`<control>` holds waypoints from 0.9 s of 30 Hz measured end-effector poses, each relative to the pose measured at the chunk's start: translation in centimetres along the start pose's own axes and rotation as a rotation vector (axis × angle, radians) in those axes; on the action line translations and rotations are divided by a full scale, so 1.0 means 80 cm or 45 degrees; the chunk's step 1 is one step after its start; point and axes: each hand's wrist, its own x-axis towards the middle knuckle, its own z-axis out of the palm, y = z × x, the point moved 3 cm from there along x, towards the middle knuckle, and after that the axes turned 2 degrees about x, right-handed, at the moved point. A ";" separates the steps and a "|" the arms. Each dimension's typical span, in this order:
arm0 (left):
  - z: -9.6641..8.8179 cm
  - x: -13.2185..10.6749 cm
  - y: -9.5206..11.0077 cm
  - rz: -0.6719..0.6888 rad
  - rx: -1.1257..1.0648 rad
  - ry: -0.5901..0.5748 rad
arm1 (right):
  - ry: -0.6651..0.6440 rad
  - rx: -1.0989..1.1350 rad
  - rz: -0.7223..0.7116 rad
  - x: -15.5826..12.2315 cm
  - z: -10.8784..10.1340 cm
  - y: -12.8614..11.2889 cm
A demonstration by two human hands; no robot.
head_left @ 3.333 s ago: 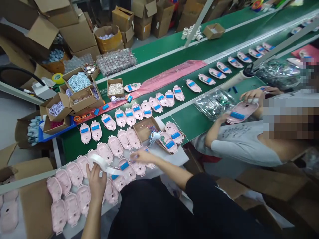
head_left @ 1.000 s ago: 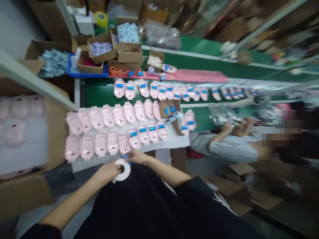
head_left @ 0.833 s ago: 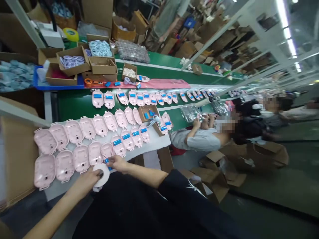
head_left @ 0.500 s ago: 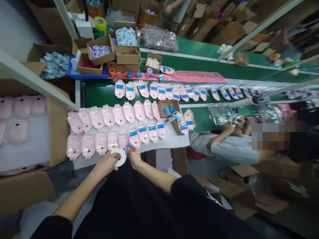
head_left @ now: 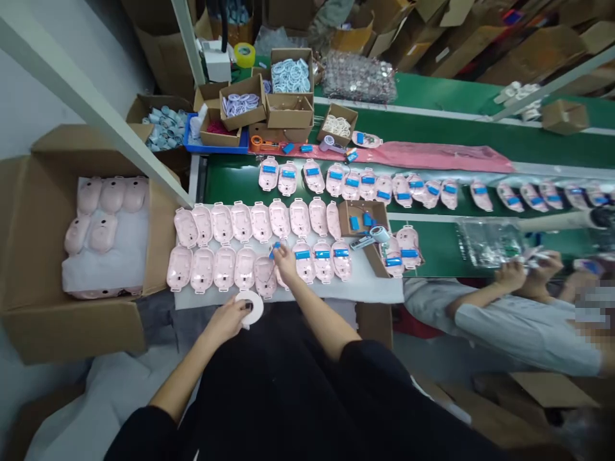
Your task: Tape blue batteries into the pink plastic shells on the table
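My left hand (head_left: 225, 324) is closed around the edge of a roll of white tape (head_left: 257, 308), held in front of the near table edge. My right hand (head_left: 287, 264) pinches a small blue battery (head_left: 274, 249) above the near row of pink plastic shells. Just below that battery lies an open pink shell (head_left: 264, 279) with a thin wire in it. Shells to the left, such as this pink shell (head_left: 224, 269), hold no battery. To the right, a pink shell (head_left: 322, 261) carries a blue battery across its upper part. My right hand partly hides one shell.
A small cardboard box (head_left: 344, 221) with blue batteries stands at right, a light-blue handheld fan (head_left: 377, 235) at its front. At left is a large carton (head_left: 158, 237) of pink shells. More shells line the green conveyor (head_left: 216, 182). A co-worker's hands (head_left: 512, 275) are at far right.
The right hand has moved away from the tape roll, forward over the shells, carrying the blue battery. The left hand still holds the tape. The whole view has shifted toward the left.
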 end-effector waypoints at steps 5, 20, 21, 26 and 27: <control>-0.003 -0.020 -0.045 -0.202 0.033 0.252 | -0.566 -0.818 -0.177 -0.001 -0.002 0.019; 0.005 -0.033 -0.067 -0.320 -0.095 0.321 | -0.845 -1.542 -0.348 -0.009 0.014 0.033; 0.007 -0.031 -0.069 -0.324 -0.102 0.319 | -0.841 -1.557 -0.366 -0.010 0.016 0.032; 0.039 0.001 -0.091 -0.380 -0.109 0.242 | -0.868 -1.678 -0.525 -0.008 0.020 0.047; 0.049 0.009 -0.099 -0.388 -0.120 0.220 | -0.870 -1.683 -0.573 -0.005 0.021 0.051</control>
